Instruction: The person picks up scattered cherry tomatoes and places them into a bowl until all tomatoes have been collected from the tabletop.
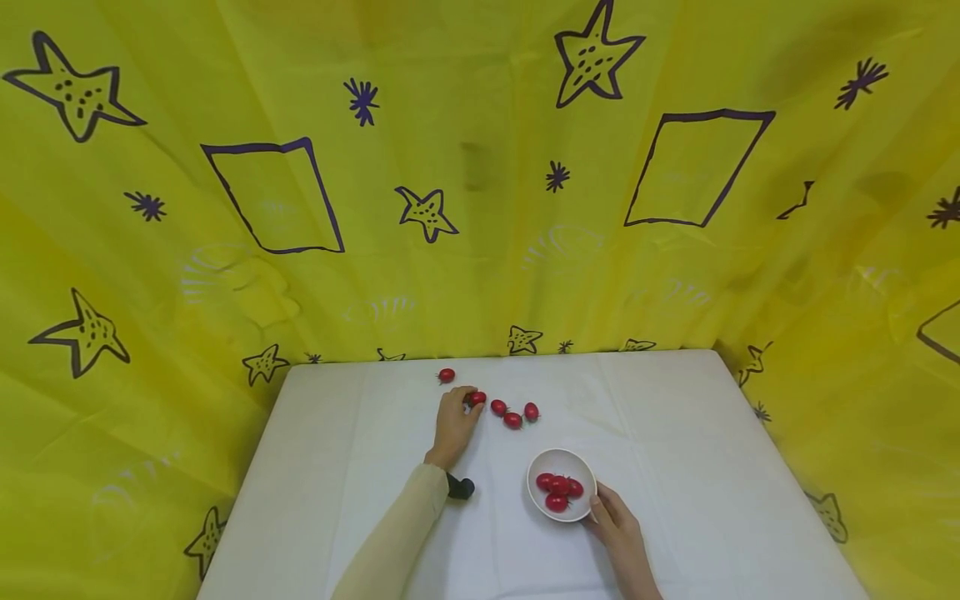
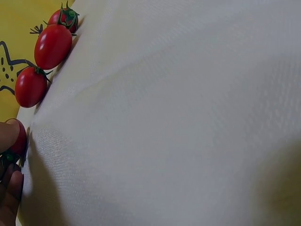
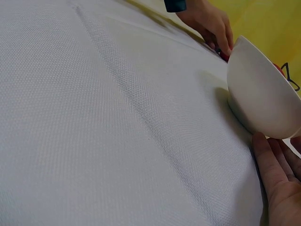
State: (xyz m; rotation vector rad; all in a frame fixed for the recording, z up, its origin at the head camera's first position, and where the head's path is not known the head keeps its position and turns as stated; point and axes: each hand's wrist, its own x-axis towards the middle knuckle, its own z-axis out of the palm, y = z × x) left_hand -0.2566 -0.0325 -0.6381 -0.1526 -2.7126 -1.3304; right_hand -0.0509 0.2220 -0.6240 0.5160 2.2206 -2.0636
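In the head view my left hand (image 1: 453,427) pinches a red cherry tomato (image 1: 477,398) with a green stem at the back of the table. The left wrist view shows that tomato (image 2: 19,140) between thumb and fingers, partly cut off by the frame edge. My right hand (image 1: 619,532) holds a white bowl (image 1: 558,463) by its near right side, thumb at the rim. Several cherry tomatoes (image 1: 559,485) lie inside the bowl. In the right wrist view the bowl (image 3: 263,94) looks tilted, with fingers (image 3: 268,162) against its underside.
Three loose cherry tomatoes (image 1: 513,420) lie just right of my left hand. Another tomato (image 1: 446,376) sits farther back, near the table's far edge. A white cloth covers the table (image 1: 390,400). Yellow patterned curtains (image 1: 480,275) stand behind and at both sides.
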